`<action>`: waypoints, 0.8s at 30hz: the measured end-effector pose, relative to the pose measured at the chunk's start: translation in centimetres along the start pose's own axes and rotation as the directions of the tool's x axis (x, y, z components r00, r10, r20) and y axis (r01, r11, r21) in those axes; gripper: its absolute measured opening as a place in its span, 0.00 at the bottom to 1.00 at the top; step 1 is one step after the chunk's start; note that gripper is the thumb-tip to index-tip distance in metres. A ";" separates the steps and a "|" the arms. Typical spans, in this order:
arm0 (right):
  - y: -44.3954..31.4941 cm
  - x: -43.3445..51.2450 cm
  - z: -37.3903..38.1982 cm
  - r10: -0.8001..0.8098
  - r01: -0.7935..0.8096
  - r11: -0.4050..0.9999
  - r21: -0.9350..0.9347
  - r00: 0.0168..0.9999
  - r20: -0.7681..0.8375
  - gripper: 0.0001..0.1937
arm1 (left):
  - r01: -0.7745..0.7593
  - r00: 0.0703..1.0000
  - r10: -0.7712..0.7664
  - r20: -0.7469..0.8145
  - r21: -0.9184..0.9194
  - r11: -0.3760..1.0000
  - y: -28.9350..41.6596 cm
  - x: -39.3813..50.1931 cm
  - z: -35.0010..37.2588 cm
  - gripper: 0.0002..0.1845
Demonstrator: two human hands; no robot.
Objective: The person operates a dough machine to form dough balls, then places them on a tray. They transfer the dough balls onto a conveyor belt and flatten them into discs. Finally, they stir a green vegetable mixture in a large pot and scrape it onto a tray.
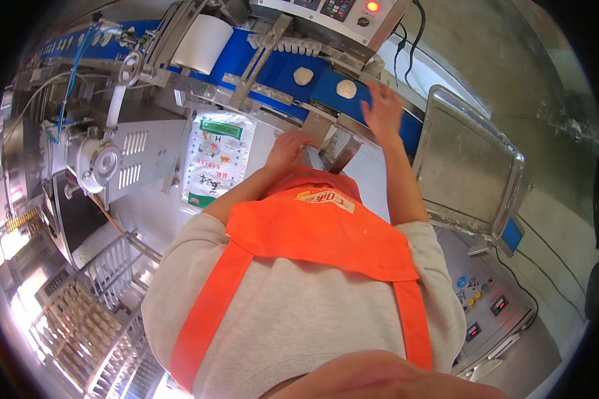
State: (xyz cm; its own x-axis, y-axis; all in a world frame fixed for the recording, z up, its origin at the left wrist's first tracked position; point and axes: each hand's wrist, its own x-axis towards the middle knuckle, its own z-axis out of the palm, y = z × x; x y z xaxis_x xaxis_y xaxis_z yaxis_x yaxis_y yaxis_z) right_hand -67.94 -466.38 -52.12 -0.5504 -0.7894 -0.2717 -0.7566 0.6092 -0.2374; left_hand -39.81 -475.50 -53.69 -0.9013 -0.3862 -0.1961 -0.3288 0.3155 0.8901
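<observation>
Two pale dough rounds lie on the blue conveyor belt (274,67) ahead of me. One dough round (303,76) is at the middle of the belt, and a flatter dough round (346,89) sits farther right. Just right of the flatter piece, my right hand (383,110) is over the belt with thumb and fingers apart, nothing visible in it. My left hand (289,149) is at the near side of the conveyor, close to a metal bracket (317,127). Its fingers are bunched and partly hidden, so its grip is unclear.
A white roller (203,44) spans the belt at left. Below it lies a printed plastic bag (218,159). A metal tray (516,172) leans at the belt's right end. Behind the belt stands a control box (347,20) with a lit red lamp. A handwheel (131,68) juts out left.
</observation>
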 end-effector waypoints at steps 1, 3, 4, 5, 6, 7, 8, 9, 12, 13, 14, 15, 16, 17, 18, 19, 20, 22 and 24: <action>-1.3 1.4 0.7 -0.118 0.119 0.982 0.143 0.993 -0.019 0.26 | 0.051 0.998 -0.051 -0.029 0.012 0.999 -0.5 -1.4 0.6 0.18; -2.5 2.5 3.4 -0.178 0.155 0.941 0.300 0.983 0.051 0.25 | 0.126 0.989 -0.125 -0.081 0.011 0.992 0.4 -3.1 2.1 0.18; -2.2 3.1 4.2 -0.175 0.140 0.942 0.304 0.981 0.090 0.25 | 0.159 0.981 -0.158 -0.114 -0.002 0.987 1.6 -4.0 3.1 0.19; -1.9 3.6 4.9 -0.171 0.125 0.944 0.305 0.977 0.128 0.25 | 0.189 0.971 -0.190 -0.147 -0.017 0.982 2.8 -4.9 4.2 0.19; -2.3 4.2 5.7 -0.174 0.117 0.941 0.317 0.972 0.158 0.25 | 0.237 0.950 -0.251 -0.187 -0.094 0.967 3.4 -5.6 5.0 0.18; -2.9 3.6 5.8 -0.192 0.157 0.965 0.211 0.968 0.160 0.25 | 0.280 0.939 -0.296 -0.176 -0.109 0.954 4.2 -7.3 5.7 0.18; -2.8 2.3 5.2 -0.210 0.196 0.976 0.100 0.965 0.159 0.25 | 0.322 0.926 -0.340 -0.165 -0.128 0.938 5.1 -9.2 6.4 0.17; -2.9 1.6 4.3 -0.243 0.238 0.970 0.053 0.964 0.112 0.28 | 0.371 0.904 -0.391 -0.174 -0.134 0.919 5.8 -10.6 6.8 0.17; -0.3 -0.2 1.8 -0.336 0.346 0.927 0.142 0.937 -0.090 0.31 | 0.489 0.838 -0.494 -0.233 -0.083 0.868 6.6 -15.1 7.8 0.16; 1.2 -1.0 2.2 -0.262 0.263 0.965 0.019 0.964 -0.037 0.29 | 0.525 0.803 -0.517 -0.296 -0.057 0.849 7.0 -15.6 7.6 0.15; 3.1 -1.0 3.1 -0.247 0.243 0.967 0.075 0.967 0.065 0.27 | 0.562 0.767 -0.534 -0.356 -0.029 0.827 7.3 -15.9 7.1 0.15; 3.9 -2.5 2.0 -0.234 0.241 0.970 -0.040 0.963 0.136 0.24 | 0.594 0.729 -0.558 -0.396 -0.039 0.804 7.6 -17.1 7.7 0.14; 6.3 -3.3 3.6 -0.346 0.346 0.934 -0.091 0.938 0.015 0.24 | 0.628 0.695 -0.611 -0.379 -0.093 0.772 6.8 -18.1 7.8 0.14; 6.5 -3.4 3.8 -0.355 0.355 0.933 -0.063 0.935 0.019 0.24 | 0.688 0.635 -0.673 -0.379 -0.120 0.716 6.8 -18.8 7.7 0.14; 6.0 -4.5 2.8 -0.356 0.353 0.930 -0.102 0.935 -0.007 0.23 | 0.737 0.585 -0.731 -0.350 -0.147 0.660 7.2 -19.7 7.6 0.13; 4.6 -5.7 1.4 -0.350 0.342 0.930 -0.138 0.936 -0.040 0.23 | 0.778 0.539 -0.781 -0.315 -0.169 0.605 7.3 -20.4 7.3 0.13; 3.4 -6.0 0.1 -0.375 0.365 0.926 -0.099 0.921 -0.110 0.22 | 0.779 0.525 -0.780 -0.339 -0.177 0.601 5.9 -22.2 8.6 0.14; 0.7 -7.1 -1.6 -0.391 0.399 0.917 -0.019 0.886 -0.249 0.21 | 0.847 0.390 -0.862 -0.324 -0.242 0.474 2.3 -26.9 13.1 0.15; -2.8 -8.2 -1.6 -0.435 0.500 0.844 0.196 0.850 -0.295 0.17 | 0.904 0.260 -0.928 -0.265 -0.271 0.331 1.6 -30.0 13.4 0.17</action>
State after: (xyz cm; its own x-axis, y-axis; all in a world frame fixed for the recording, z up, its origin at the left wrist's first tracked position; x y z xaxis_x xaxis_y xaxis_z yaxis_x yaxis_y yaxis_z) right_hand -61.88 -461.71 -47.74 -0.2429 -0.9587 0.1478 -0.8444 0.1340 -0.5187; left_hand -17.12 -451.77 -51.95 0.1455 -0.6231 -0.7685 -0.8470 -0.4799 0.2287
